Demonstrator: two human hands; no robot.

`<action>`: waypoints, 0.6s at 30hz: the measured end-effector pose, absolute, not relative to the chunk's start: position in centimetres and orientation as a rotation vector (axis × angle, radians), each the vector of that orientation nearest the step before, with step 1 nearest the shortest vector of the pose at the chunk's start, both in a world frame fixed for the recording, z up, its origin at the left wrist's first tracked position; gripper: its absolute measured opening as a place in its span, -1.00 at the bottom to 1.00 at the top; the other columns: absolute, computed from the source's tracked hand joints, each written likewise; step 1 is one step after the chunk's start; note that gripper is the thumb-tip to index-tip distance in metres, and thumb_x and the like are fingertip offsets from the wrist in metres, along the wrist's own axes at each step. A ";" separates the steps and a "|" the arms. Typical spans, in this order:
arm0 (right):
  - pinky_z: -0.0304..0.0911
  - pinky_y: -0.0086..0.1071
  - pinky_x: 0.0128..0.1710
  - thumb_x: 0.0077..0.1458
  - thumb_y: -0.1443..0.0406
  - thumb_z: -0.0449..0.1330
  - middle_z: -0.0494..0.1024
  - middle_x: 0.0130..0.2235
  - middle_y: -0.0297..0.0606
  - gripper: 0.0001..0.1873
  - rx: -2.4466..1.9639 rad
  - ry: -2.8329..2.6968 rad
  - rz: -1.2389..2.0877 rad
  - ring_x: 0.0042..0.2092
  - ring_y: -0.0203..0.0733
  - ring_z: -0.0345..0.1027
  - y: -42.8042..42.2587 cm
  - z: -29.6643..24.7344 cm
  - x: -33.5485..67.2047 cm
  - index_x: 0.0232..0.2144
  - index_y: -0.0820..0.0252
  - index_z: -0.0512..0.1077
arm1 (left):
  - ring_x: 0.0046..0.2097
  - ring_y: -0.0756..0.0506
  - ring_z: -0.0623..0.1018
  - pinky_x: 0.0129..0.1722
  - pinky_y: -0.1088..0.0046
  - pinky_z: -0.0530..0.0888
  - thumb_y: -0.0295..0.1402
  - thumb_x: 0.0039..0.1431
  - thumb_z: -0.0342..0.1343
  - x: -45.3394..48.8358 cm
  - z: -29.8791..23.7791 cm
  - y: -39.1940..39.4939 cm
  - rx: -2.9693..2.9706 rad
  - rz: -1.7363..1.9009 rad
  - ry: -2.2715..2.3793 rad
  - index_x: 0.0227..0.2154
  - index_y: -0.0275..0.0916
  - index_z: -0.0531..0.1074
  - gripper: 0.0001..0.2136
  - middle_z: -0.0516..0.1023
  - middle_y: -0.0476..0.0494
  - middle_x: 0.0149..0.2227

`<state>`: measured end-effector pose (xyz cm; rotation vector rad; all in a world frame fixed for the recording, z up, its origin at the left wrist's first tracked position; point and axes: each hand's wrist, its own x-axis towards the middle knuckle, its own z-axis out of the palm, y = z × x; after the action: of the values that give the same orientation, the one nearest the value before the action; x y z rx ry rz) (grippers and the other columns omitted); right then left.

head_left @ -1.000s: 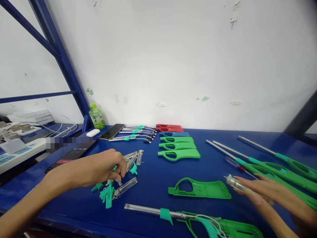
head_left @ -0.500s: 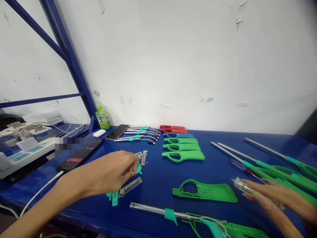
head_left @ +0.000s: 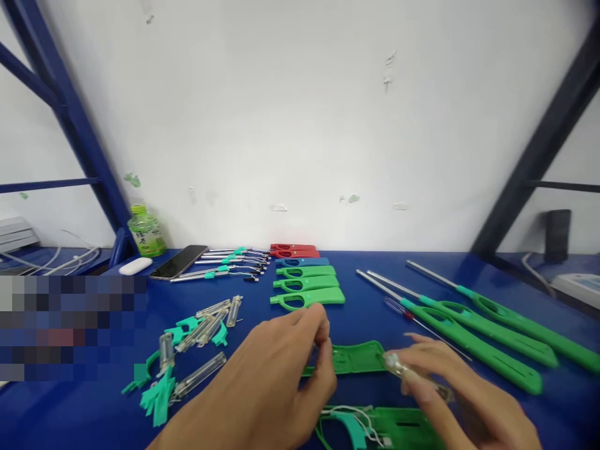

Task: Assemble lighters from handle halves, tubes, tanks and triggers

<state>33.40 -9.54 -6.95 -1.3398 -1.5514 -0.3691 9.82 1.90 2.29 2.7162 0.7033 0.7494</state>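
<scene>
My left hand (head_left: 276,381) hovers over the blue table (head_left: 365,312) with thumb and forefinger pinched on something too small to make out, just above a green handle shell (head_left: 359,357). My right hand (head_left: 450,390) holds a clear plastic tube (head_left: 415,375) in closed fingers, right of that shell. Below both hands lies an open green handle half with white wires (head_left: 375,428). A pile of clear tubes and teal clips (head_left: 187,350) lies to the left of my left hand.
Green, blue and red handle shells (head_left: 304,281) are stacked in a row at the middle back. Metal rods with teal collars (head_left: 225,262), a phone (head_left: 180,261) and a green bottle (head_left: 146,231) sit back left. Long green assembled lighters (head_left: 469,325) lie at right. A blue rack post (head_left: 529,156) rises at right.
My left hand has left the pile of clear tubes and clips and moved right to the green shell. My right hand came leftward with the tube. The view swung right.
</scene>
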 end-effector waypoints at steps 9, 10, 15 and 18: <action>0.61 -0.35 0.04 0.33 0.19 0.35 0.76 -0.31 -0.43 -0.92 -1.292 -1.576 -0.240 -0.30 -0.21 0.69 -9.3 -4.9 32.2 -0.18 -0.03 0.67 | -0.46 0.06 0.52 -0.56 0.56 0.38 -0.33 0.46 0.01 11.0 0.4 3.1 2.396 0.876 0.576 -0.30 -0.15 0.51 -0.79 0.57 -0.03 -0.27; 0.60 -0.35 0.05 0.33 0.19 0.36 0.76 -0.30 -0.44 -0.93 -1.281 -1.596 -0.236 -0.30 -0.22 0.68 -9.3 -5.0 32.2 -0.17 -0.03 0.66 | -0.47 0.07 0.52 -0.57 0.58 0.39 -0.33 0.45 0.03 11.1 0.4 3.0 2.368 0.907 0.546 -0.29 -0.14 0.53 -0.79 0.58 -0.03 -0.26; 0.56 -0.33 0.11 0.37 0.24 0.31 0.75 -0.29 -0.45 -0.93 -1.277 -1.657 -0.212 -0.29 -0.25 0.67 -9.4 -5.3 32.1 -0.13 -0.02 0.61 | -0.50 0.07 0.52 -0.58 0.64 0.42 -0.35 0.40 0.11 11.8 0.2 2.1 2.270 0.980 0.521 -0.29 -0.10 0.58 -0.83 0.63 0.00 -0.31; 0.52 -0.32 0.15 0.43 0.24 0.24 0.74 -0.29 -0.46 -0.89 -1.326 -1.661 -0.178 -0.27 -0.25 0.67 -9.6 -5.4 32.1 -0.09 -0.02 0.59 | -0.53 0.05 0.53 -0.60 0.64 0.42 -0.36 0.40 0.13 12.1 -0.3 1.8 2.227 0.971 0.500 -0.26 -0.08 0.60 -0.84 0.62 0.05 -0.42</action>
<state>32.11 -9.59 -5.35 -1.3263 -1.6612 -0.1780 12.12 1.79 -0.30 2.2266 0.5000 0.9707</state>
